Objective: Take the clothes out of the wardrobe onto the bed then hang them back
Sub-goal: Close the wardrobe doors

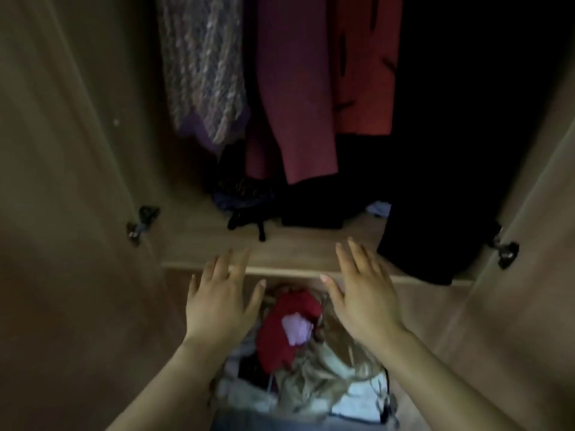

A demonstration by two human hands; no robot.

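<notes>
Maroon coat (pixel 295 104) and its neighbours hang inside the wardrobe, above its shelf (pixel 199 241).
I've got left hand (pixel 219 303) and right hand (pixel 364 297) over the shelf's front edge, fingers (pixel 357 259) straight, gripping nothing; I'd reach high and lift each piece from its top, not tug hems.

Dim, soft-focus view; deep shadow at right, wide-angle bowing.

The brown wood-grain wardrobe door (pixel 62 150) is showing a smooth, matt finish, and its small dark metal hinge (pixel 141 223) is glinting slightly. The hanging mottled grey-purple garment (pixel 202 66) is looking like coarse, chunky knit; the long maroon cloth coat (pixel 295 98) beside it is looking smooth and matt.
</notes>
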